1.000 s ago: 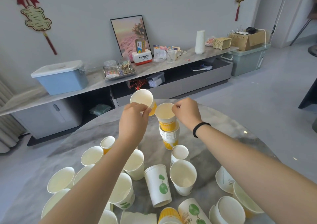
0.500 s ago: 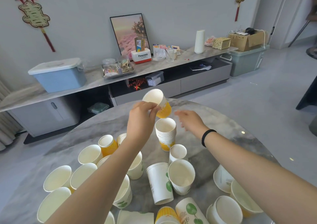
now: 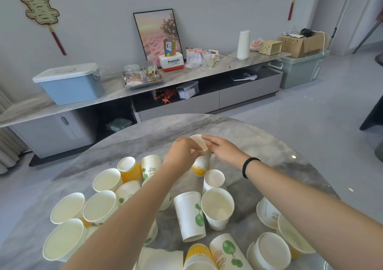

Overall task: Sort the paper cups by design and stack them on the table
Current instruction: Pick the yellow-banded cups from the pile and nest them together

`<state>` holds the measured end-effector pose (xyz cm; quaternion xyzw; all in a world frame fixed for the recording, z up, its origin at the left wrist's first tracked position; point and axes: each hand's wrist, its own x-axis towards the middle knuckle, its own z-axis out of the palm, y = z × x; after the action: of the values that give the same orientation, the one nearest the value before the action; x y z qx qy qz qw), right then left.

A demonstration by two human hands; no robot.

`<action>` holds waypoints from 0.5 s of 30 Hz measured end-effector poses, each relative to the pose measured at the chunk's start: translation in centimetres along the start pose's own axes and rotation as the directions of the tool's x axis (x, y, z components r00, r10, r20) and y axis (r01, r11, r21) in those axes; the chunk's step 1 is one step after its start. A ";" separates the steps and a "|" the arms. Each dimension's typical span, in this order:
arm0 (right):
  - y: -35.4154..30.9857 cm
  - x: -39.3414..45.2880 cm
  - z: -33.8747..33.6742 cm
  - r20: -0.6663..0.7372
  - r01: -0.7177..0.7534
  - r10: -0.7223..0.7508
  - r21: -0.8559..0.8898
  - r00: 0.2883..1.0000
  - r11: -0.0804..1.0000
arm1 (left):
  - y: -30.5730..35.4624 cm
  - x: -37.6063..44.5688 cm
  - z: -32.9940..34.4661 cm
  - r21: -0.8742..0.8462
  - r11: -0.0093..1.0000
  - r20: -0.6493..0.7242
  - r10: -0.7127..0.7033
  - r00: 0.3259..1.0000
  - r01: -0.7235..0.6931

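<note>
Loose cups, yellow-striped and green-leaf, crowded on the near counter (image 3: 269,145); beyond them left hand (image 3: 182,154) now down at the yellow stack (image 3: 200,166), fingers pinching the rim of a cup held high a moment ago, so one more yellow sorted; right hand (image 3: 222,150) open, fingertips steadying the stack; grey marbled round top; farther off, long low shelf (image 3: 207,77) with blue bin (image 3: 71,85), pale wall.

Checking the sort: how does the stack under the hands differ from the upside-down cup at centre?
The stack stands rim up; the upside-down cup rests on its rim. The stack shows yellow print, the upside-down cup a green tree. The stack is several nested cups, with both the left hand and right hand at its top; the upside-down cup is untouched. Both are white paper on the table.
</note>
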<state>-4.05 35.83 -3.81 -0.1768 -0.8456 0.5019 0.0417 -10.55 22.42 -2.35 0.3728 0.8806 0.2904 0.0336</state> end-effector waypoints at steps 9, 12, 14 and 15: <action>-1.9 -0.3 3.4 -0.069 -0.032 0.032 -0.001 0.997 0.999 | -7.1 -3.0 -5.6 0.217 0.871 -0.270 -0.380 0.885 0.441; -2.6 -0.2 4.6 -0.166 -0.044 0.027 -0.103 0.986 0.994 | -9.9 -4.1 -6.7 0.426 0.731 -0.134 -0.532 0.836 0.534; -2.8 -0.1 5.1 -0.222 -0.064 0.032 -0.141 0.975 0.988 | -11.1 -4.2 -6.5 0.411 0.749 -0.109 -0.525 0.844 0.520; -2.9 -0.1 5.3 -0.242 -0.069 0.029 -0.157 0.970 0.985 | -11.5 -4.1 -6.5 0.399 0.761 -0.116 -0.511 0.852 0.511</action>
<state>-6.03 30.10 -3.97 -0.2596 -0.8682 0.4066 0.1162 -16.76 10.09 -3.78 0.1171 0.9897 0.0762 0.0314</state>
